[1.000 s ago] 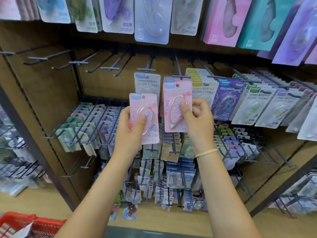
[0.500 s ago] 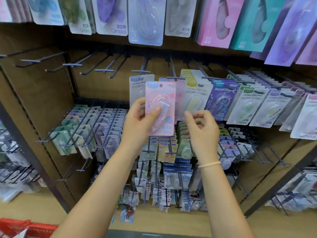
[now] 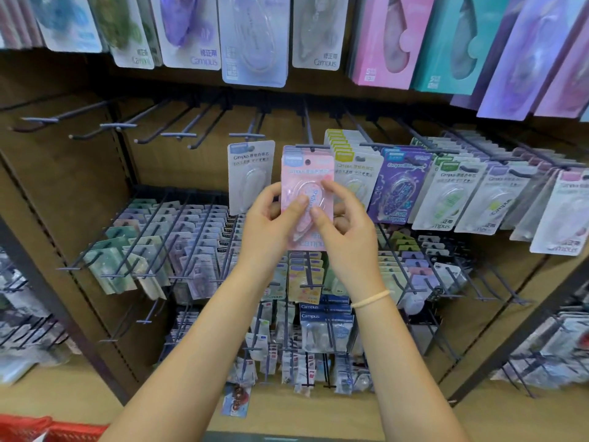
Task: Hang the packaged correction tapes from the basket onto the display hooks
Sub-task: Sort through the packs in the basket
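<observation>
Head camera is looking down past my forearms at a wall of hooks in a shop. Going left to right: the red basket (image 3: pixel 47 430) is peeking in at the near left corner, its contents out of sight. Above it, several bare hooks (image 3: pixel 118 126) are sticking out of the brown back panel (image 3: pixel 73 173). Next, a white pack (image 3: pixel 250 175) is hanging alone on its hook. Just right of it I am holding the pink pack (image 3: pixel 307 199) between both hands: my left hand (image 3: pixel 271 224) is pinching its left edge with the thumb pressing on the clear bubble, and my right hand (image 3: pixel 347 224) is pinching the right edge the same way. The pack is sitting upright, touching the front of the pink row already hanging on the middle hook (image 3: pixel 310 146). Its hang hole is lying just below the hook's tip, so I judge I am lining it up and not yet threading it. The next move is calling for a small lift and a push away from me, keeping the card square so the hole catches the tip. Further right, yellow, purple (image 3: pixel 401 186) and green packs are filling their hooks. Below, smaller goods are crowding lower racks, and larger packs are hanging overhead.
</observation>
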`<state>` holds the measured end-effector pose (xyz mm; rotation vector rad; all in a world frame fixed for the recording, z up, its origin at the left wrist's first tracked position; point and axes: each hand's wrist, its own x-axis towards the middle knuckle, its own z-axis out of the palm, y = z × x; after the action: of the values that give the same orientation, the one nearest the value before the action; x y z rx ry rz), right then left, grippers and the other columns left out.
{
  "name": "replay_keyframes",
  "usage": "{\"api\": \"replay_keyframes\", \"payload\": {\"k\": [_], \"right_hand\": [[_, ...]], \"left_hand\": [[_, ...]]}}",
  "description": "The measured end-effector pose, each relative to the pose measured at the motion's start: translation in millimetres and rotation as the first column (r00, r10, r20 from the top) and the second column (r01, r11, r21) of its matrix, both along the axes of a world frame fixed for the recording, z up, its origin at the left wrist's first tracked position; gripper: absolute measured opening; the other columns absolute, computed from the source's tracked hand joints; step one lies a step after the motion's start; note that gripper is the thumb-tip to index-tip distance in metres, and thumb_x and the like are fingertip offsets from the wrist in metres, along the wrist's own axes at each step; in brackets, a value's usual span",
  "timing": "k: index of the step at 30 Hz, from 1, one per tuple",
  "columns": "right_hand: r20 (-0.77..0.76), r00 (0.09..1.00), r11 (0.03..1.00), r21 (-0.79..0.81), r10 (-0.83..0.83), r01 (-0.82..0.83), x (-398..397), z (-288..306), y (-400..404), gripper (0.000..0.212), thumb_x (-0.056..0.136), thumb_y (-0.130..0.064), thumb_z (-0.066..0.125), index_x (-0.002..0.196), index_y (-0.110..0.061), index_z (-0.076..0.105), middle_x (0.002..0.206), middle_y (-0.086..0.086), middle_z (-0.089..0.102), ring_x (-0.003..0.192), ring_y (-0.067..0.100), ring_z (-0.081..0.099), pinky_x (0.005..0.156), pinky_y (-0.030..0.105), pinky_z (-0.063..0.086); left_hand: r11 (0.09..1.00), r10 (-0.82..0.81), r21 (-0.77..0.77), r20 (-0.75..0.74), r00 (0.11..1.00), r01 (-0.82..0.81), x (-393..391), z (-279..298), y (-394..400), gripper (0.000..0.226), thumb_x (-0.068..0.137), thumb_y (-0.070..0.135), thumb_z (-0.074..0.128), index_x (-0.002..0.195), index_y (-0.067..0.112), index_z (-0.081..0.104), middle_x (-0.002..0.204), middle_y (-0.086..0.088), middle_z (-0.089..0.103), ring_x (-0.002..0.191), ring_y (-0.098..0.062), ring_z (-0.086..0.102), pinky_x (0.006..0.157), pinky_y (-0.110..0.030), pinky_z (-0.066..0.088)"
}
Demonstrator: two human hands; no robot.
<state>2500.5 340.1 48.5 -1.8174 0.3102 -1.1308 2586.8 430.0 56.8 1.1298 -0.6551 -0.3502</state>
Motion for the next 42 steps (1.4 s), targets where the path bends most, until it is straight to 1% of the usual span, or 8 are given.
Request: {"api": "replay_keyframes", "payload": {"k": [7,10,15,21,25,32,38,42], "right_hand": [[-0.029,0.997,0.994,-0.084,-0.072,0.069,15.6,-11.4,-11.3,0.044,0.097,-0.018,0.064,0.139,-0.028,0.055,0.103,-0.018,0.059,0.072,0.005,0.056,0.069,0.019,0.046],[-0.065,0.994,0.983,-0.163,-0.091,0.080,25.9,-18.7,-19.2,0.050,0.098,-0.020,0.062,0.145,-0.031,0.048,0.137,-0.016,0.057,0.106,0.019,0.062,0.095,0.040,0.052],[-0.213,0.975,0.978,-0.209,-0.060,0.014,27.3,-17.6,-29.2,0.060,0.101,-0.035,0.056,0.153,-0.048,0.028,0.151,-0.018,0.045,0.092,0.009,0.048,0.092,0.034,0.050],[0.030,0.922,0.859,-0.353,-0.386,0.371,5.1,-48.5,2.1,0.041,0.101,-0.036,0.048,0.136,-0.018,0.059,0.104,0.004,0.060,0.076,0.017,0.058,0.067,0.026,0.047],[-0.187,0.979,0.951,-0.280,0.083,-0.134,49.6,-109.5,71.2,0.035,0.099,-0.038,0.048,0.122,-0.017,0.064,0.089,-0.004,0.054,0.070,0.012,0.053,0.066,0.031,0.049],[-0.804,0.433,0.679,-0.050,0.408,-0.732,149.8,-274.3,252.5,0.057,0.091,-0.055,0.052,0.132,-0.016,0.057,0.116,0.006,0.058,0.105,0.028,0.061,0.091,0.041,0.049],[-0.935,0.026,0.479,0.157,0.354,-0.863,183.5,-440.4,375.4,0.058,0.090,-0.041,0.070,0.134,-0.007,0.055,0.123,0.020,0.058,0.117,0.037,0.055,0.099,0.048,0.045],[-0.947,-0.078,0.527,0.241,0.312,-0.815,197.1,-519.6,407.5,0.068,0.086,-0.042,0.071,0.139,-0.004,0.049,0.132,0.020,0.056,0.124,0.034,0.053,0.104,0.043,0.043]], "left_hand": [[0.967,0.207,0.055,0.393,0.896,-0.248,15.1,-26.6,-5.9,0.047,0.099,0.026,0.067,0.137,0.042,0.048,0.082,-0.007,0.069,0.068,-0.021,0.065,0.066,-0.035,0.053],[0.922,0.198,0.189,0.520,0.831,-0.338,26.2,-38.9,-12.8,0.051,0.102,0.034,0.062,0.149,0.044,0.043,0.066,0.005,0.051,0.056,-0.007,0.045,0.057,-0.034,0.041],[0.895,0.156,0.266,0.567,0.809,-0.359,40.7,-36.4,-21.9,0.058,0.105,0.032,0.057,0.155,0.047,0.033,0.068,0.004,0.053,0.056,-0.008,0.043,0.058,-0.029,0.042],[0.772,0.210,0.294,0.718,0.664,-0.563,26.0,-72.6,32.4,0.048,0.104,0.045,0.050,0.151,0.039,0.044,0.091,0.010,0.069,0.073,-0.009,0.064,0.063,-0.036,0.055],[0.500,0.473,0.251,0.722,0.504,-0.829,27.4,-143.6,121.9,0.041,0.100,0.043,0.046,0.121,0.018,0.071,0.081,0.009,0.070,0.071,-0.011,0.061,0.056,-0.025,0.045],[0.004,0.610,0.824,0.446,0.654,-0.566,28.6,-340.8,358.6,0.063,0.088,0.057,0.037,0.129,0.015,0.061,0.118,-0.012,0.067,0.109,-0.037,0.063,0.081,-0.048,0.053],[-0.148,0.717,0.931,0.333,0.613,-0.332,-20.4,-484.1,479.1,0.082,0.085,0.047,0.047,0.152,0.000,0.043,0.160,-0.022,0.038,0.144,-0.043,0.040,0.113,-0.062,0.036],[-0.139,0.767,0.934,0.312,0.560,-0.330,-23.6,-523.6,488.3,0.086,0.086,0.037,0.058,0.160,0.006,0.028,0.170,-0.012,0.018,0.152,-0.038,0.030,0.114,-0.057,0.034]]}}
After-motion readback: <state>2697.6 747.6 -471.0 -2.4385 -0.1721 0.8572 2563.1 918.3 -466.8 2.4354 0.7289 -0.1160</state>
